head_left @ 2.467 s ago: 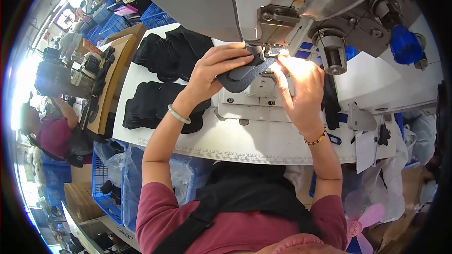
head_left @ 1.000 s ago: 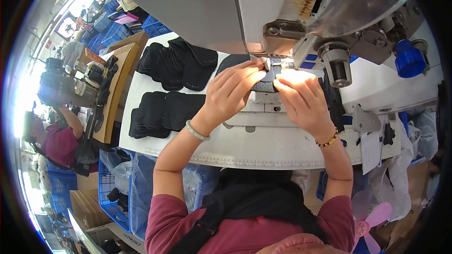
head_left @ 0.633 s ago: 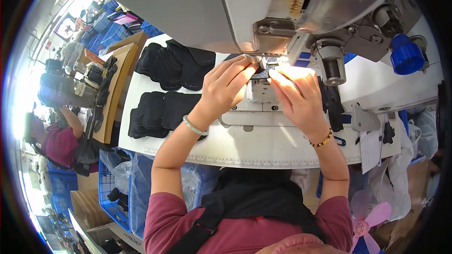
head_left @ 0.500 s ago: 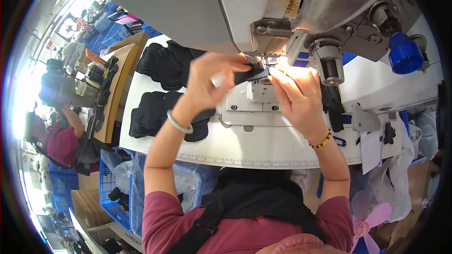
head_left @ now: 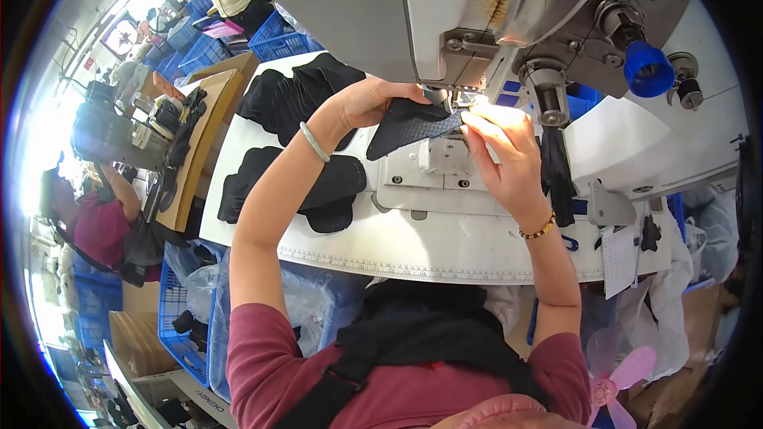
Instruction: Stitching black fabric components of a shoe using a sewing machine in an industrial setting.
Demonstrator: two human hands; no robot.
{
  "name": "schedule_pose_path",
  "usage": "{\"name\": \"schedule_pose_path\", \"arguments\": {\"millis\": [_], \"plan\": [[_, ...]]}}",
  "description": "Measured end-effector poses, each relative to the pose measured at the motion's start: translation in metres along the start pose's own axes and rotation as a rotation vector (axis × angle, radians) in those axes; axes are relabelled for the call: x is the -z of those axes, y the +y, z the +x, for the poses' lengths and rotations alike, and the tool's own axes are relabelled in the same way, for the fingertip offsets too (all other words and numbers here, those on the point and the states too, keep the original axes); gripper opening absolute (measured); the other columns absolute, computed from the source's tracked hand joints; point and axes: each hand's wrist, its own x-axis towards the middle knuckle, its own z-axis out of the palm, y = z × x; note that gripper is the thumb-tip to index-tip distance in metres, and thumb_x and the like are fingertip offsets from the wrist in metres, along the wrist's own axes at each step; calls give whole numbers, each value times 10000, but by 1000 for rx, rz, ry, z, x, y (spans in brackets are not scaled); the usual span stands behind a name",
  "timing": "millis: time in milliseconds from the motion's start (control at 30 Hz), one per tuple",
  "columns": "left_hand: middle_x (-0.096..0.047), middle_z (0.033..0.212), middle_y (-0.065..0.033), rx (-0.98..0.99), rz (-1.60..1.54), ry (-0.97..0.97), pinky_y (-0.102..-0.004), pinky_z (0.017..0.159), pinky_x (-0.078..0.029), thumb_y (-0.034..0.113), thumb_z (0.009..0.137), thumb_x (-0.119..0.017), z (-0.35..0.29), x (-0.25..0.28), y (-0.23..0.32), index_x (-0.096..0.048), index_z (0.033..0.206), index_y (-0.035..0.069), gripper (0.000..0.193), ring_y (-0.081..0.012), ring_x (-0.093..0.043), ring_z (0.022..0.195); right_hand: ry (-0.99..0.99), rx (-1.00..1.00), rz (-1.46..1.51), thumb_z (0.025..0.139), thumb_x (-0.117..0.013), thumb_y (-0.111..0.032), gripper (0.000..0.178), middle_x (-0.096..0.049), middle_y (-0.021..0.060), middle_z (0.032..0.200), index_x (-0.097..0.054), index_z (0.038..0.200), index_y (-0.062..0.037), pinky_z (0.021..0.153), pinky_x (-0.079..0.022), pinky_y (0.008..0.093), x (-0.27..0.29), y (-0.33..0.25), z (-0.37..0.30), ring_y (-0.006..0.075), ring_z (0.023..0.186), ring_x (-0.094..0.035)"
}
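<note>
Under the needle area of a sewing machine (head_left: pixel 454 99) lies a black fabric piece (head_left: pixel 409 129), its free end fanning out toward the left. My left hand (head_left: pixel 372 102) grips the piece's upper left edge, fingers partly behind the cloth. At the lit needle, my right hand (head_left: pixel 509 143) pinches the other end between thumb and fingers. To the left on the white table, a stack of black cut pieces (head_left: pixel 290 99) sits at the back, and a second stack (head_left: pixel 298 183) lies nearer me.
A ruler strip (head_left: pixel 397 272) runs along the table's front edge. Blue crates (head_left: pixel 176 330) with plastic bags stand below at the left. Thread tension knobs (head_left: pixel 648 70) jut out on the right, and a pink fan (head_left: pixel 612 385) is at the lower right. Other people work at the far left.
My left hand has moved slightly up and left and now holds the fabric piece spread wider and more visible. The right hand stays pinched near the needle. The whole view has shifted a little.
</note>
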Motion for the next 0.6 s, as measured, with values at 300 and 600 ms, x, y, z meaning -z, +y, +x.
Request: {"name": "schedule_pose_path", "arguments": {"millis": [300,600], "plan": [[-660,913,-138,20,-296,-1,-258,664,-572,73,782,-639,-3,-7,-11,-637,979,-47,231,-189,-672,771,-5,70,-53,744,-726,-9,296,-613,55,1049,-648,1024,-69,820,-457,318,0,-7,-8,236,929,-579],[-642,899,-110,-145,-494,125,-273,647,-573,90,786,-624,-26,-37,-34,-614,1061,-27,299,-163,-654,705,-76,140,-223,731,-680,-87,303,-597,0,1038,-645,1032,-96,787,-454,303,-9,-26,-11,145,896,-569]]}}
